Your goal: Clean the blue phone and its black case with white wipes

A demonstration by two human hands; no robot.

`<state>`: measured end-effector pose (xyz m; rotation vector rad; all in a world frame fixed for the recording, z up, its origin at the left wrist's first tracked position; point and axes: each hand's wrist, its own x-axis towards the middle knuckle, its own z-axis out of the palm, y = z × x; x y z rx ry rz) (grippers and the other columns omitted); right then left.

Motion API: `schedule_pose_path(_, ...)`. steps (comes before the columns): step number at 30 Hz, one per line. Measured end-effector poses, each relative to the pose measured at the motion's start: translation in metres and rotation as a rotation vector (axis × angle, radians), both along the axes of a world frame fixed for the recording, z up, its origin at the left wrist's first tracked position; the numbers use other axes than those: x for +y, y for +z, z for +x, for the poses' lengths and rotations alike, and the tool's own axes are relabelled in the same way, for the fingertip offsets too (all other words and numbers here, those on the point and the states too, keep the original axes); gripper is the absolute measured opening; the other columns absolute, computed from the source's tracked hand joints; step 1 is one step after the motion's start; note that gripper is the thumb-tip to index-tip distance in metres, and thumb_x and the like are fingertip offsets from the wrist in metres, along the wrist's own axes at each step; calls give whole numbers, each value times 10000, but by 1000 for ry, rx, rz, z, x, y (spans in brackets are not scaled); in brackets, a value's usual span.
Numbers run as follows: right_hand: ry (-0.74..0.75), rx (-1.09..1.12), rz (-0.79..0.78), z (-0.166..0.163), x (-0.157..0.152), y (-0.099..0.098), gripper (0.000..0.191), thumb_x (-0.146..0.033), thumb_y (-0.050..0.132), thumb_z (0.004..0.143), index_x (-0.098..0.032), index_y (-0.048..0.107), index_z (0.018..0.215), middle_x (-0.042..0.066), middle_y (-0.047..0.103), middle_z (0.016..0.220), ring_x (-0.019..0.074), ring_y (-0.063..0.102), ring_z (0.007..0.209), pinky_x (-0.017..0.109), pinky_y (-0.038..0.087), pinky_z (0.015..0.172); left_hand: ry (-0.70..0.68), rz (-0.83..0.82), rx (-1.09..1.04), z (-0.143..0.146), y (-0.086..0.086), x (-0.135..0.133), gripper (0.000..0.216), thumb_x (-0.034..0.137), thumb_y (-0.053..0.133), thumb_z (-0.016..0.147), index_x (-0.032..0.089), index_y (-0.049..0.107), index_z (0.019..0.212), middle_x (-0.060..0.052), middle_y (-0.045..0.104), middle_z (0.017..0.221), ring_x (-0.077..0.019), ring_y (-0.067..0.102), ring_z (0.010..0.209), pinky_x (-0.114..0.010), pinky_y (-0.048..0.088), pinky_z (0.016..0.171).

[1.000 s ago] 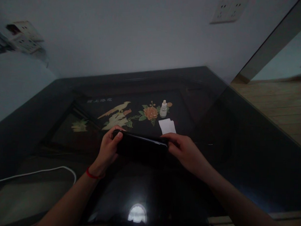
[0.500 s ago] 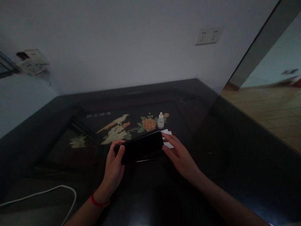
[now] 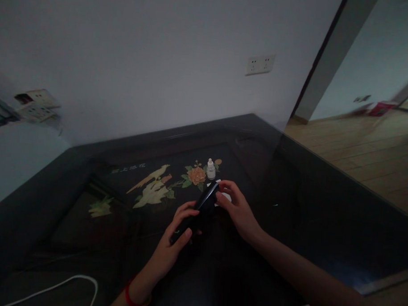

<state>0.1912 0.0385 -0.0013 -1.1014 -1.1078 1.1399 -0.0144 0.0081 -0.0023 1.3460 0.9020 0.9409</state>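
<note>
While L hand clasps blk slab, R hand pinches far end; prob. phone.

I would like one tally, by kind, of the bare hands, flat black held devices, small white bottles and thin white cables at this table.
Bare hands, left hand and right hand: 2
Flat black device: 1
Small white bottle: 1
Thin white cable: 1
Total: 5

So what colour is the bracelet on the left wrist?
The bracelet is red, clearest in the head view.
</note>
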Motion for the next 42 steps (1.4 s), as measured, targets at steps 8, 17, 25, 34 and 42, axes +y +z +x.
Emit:
schedule_pose_path(8, -24, -18, 46, 4, 2, 5, 307, -457, 621, 802, -228, 499, 965, 28, 531, 952, 191, 547, 918, 328, 505, 771, -36, 201, 72, 4, 5, -4, 270, 410, 526, 883, 326, 617, 1123, -48, 328, 1471, -323, 287, 1364, -356, 509, 889)
schedule_pose_path(17, -38, -143, 68, 5, -1, 5, 267, -438, 595, 822, -236, 610, 997, 35, 540, 991, 199, 529, 948, 337, 450, 847, 1, 181, 71, 2, 3, -4, 306, 429, 544, 866, 324, 614, 1145, -64, 399, 1435, -315, 350, 1338, -365, 493, 915)
schedule_pose_path(25, 56, 354, -85, -15, -6, 2, 402, -494, 678, 756, -278, 505, 1047, 13, 582, 1000, 175, 584, 836, 297, 498, 723, 41, 537, 234, 4, -1, -9, 312, 345, 582, 846, 346, 611, 1157, -70, 421, 1415, -311, 373, 1310, -485, 317, 1056)
schedule_pose_path(34, 260, 312, 52, -36, 6, 14, 560, -383, 682, 763, -340, 435, 1264, 37, 522, 1289, 243, 547, 1146, 381, 482, 912, 95, 542, 248, 4, -1, -8, 527, 456, 638, 782, 347, 538, 1289, -63, 277, 1528, -341, 218, 1395, -510, 230, 1104)
schedule_pose_path(42, 183, -87, 277, -55, 23, 36, 489, -370, 657, 748, -277, 488, 1197, 55, 527, 1243, 223, 536, 1109, 395, 436, 976, 276, 143, -90, 1, 2, 7, 706, 409, 642, 804, 323, 318, 1426, -64, 364, 1500, -257, 307, 1394, -372, 332, 1094)
